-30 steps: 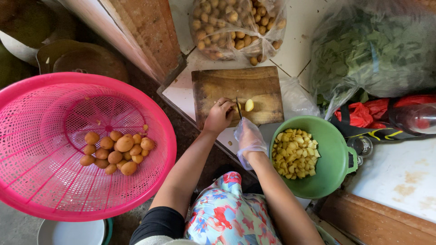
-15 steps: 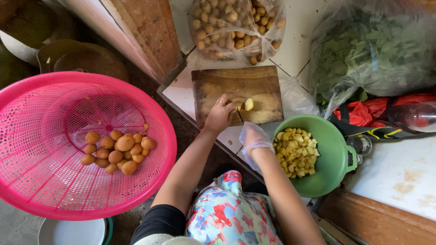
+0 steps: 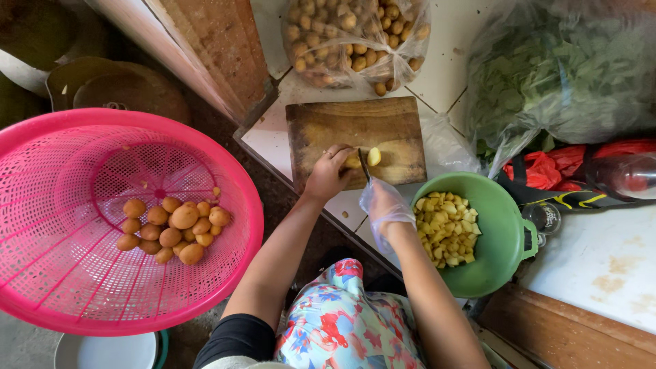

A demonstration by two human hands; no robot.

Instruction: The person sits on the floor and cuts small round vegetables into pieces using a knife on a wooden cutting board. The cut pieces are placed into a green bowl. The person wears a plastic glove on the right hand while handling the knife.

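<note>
Your left hand [image 3: 329,172] pins a peeled potato [image 3: 352,162] to the board [image 3: 321,130], fingers curled over it in a firm grip, while your right hand [image 3: 384,205], in a clear glove, is clenched on a knife [image 3: 364,166] whose blade stands between that piece and a cut half [image 3: 374,156] just beside it. The blade sits very near your left fingertips, so a slip on the wet, rounded potato could carry the edge into them; the loose glove could also let the handle turn. The cut half lies free and could roll off the board toward the tabletop [image 3: 270,137] edge. The green bowl [image 3: 502,225] of diced pieces overhangs the edge beside your right wrist, and a nudge from your forearm could tip it. The knife handle is hidden inside the glove, so you cannot see how it is held, and most of the held potato is covered by your fingers. The pink basket [image 3: 41,225] of unpeeled potatoes and the bags at the top are cut off by the frame.
</note>
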